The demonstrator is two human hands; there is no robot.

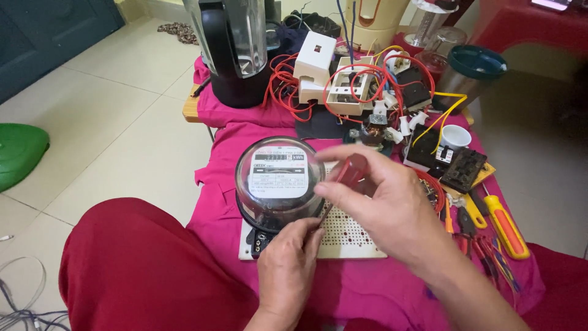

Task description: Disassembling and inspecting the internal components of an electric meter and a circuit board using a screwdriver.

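Right hand (383, 202) is gripping a red-handled screwdriver (349, 171), fingers clenched round the handle, shaft angling down toward the meter base. Left hand (288, 257) is pinching the shaft near its tip, just below the round glass-domed electric meter (278, 181). Meter is sitting on a perforated cream board (349, 236) on the pink cloth (226, 147). 1 orange-handled screwdriver (507, 227) is lying off to the right.
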